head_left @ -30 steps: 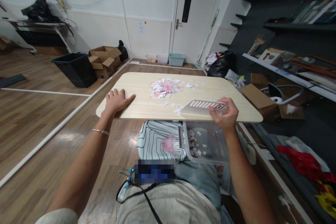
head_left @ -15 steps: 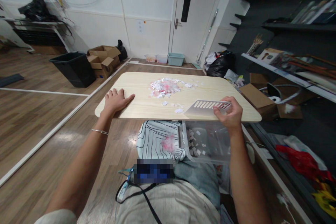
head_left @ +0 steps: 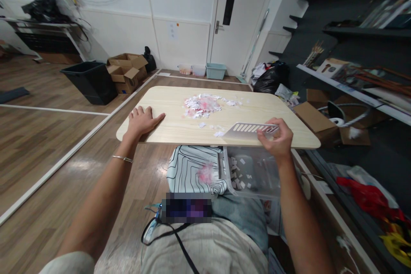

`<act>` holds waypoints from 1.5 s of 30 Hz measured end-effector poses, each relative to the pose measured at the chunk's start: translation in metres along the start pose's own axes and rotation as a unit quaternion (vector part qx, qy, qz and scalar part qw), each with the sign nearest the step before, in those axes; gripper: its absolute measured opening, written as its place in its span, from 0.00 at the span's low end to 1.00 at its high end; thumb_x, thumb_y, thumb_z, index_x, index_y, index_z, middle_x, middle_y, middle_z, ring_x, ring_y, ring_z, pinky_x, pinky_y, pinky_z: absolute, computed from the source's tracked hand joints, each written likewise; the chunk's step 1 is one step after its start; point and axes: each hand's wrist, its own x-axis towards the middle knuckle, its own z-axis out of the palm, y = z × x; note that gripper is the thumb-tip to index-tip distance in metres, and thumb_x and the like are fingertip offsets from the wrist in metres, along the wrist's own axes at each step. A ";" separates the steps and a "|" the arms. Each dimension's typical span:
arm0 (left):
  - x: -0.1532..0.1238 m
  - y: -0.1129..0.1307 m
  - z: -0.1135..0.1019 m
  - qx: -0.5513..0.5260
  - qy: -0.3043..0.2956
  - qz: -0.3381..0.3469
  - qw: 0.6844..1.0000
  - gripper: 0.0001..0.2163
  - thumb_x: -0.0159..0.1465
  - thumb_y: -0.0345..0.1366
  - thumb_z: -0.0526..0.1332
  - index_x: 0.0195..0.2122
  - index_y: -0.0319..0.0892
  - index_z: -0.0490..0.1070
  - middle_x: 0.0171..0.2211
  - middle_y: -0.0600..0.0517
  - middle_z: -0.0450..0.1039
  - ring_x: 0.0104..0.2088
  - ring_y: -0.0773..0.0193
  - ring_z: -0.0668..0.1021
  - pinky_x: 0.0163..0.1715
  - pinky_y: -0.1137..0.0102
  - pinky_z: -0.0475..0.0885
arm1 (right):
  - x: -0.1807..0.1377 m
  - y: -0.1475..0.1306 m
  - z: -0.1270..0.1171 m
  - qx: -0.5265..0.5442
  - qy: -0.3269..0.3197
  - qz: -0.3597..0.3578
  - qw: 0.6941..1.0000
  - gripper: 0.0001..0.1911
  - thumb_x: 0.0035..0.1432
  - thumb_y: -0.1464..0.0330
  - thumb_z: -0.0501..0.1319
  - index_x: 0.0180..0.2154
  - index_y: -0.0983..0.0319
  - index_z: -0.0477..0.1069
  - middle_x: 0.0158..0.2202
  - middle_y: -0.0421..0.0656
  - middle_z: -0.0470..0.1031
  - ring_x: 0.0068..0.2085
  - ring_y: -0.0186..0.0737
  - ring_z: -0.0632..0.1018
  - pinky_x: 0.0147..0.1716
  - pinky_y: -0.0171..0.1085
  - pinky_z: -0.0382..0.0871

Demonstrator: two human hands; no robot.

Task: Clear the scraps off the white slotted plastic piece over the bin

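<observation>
My left hand [head_left: 143, 120] lies with its fingers spread on the left end of the pale wooden tabletop [head_left: 170, 130]. At the right, my right hand [head_left: 276, 138] grips a thin white slotted plate [head_left: 247, 132], standing on edge on the wood. The plate's left end is close to a few loose white paper scraps [head_left: 219, 133] near the front edge. Farther back lies a heap of white and pink paper scraps [head_left: 202, 105], with some stray bits to its right. Below the front edge, a clear plastic bin [head_left: 257, 171] holds several small white pieces.
A patterned cloth with black lines [head_left: 189, 167] lies left of the bin, under the table edge. A black waste bin [head_left: 88, 81] and cardboard boxes [head_left: 126, 70] stand on the floor at left. Dark shelves [head_left: 349, 30] and an open carton [head_left: 316, 113] are at right.
My right hand has moved slightly left with the slotted plate, bringing it closer to the loose scraps. My left hand stays in place on the tabletop.
</observation>
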 end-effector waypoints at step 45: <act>-0.003 0.001 -0.003 -0.011 0.004 0.000 1.000 0.46 0.76 0.70 0.47 0.75 0.34 0.74 0.80 0.17 0.68 0.81 0.19 0.70 0.78 0.33 0.65 | 0.003 -0.003 0.006 0.068 -0.062 0.019 0.996 0.28 0.52 0.50 0.84 0.35 0.52 0.67 0.31 0.37 0.72 0.32 0.43 0.74 0.32 0.42 0.71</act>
